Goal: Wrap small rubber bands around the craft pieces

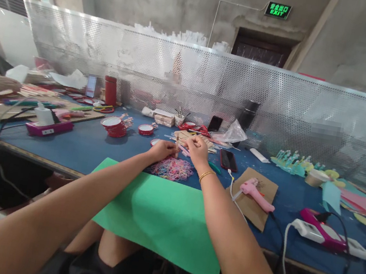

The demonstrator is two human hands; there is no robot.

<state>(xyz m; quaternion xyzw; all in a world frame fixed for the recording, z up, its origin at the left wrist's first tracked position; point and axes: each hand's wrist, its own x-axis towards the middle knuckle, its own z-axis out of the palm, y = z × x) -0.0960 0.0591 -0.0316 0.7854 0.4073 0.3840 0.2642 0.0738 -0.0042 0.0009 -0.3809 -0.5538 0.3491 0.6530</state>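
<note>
In the middle of the table my left hand (163, 150) is closed, its fingertips pinching a thin wooden stick (177, 147) that stands roughly upright. Just to the right my right hand (197, 151) has its fingers drawn together beside the stick; what they hold is too small to make out. Below both hands lies a loose pile of colourful rubber bands (174, 170). A green sheet (162, 213) hangs over the table's front edge under my forearms. Behind my hands are flat wooden sticks (215, 145) in a heap.
Small red-and-white drums (115, 128) stand at left. A pink glue gun (257, 195) rests on brown cardboard (262, 219) at right, near a phone (228, 159) and cables. Purple power strips (49, 128) lie on either side. A perforated metal screen (139, 63) borders the back.
</note>
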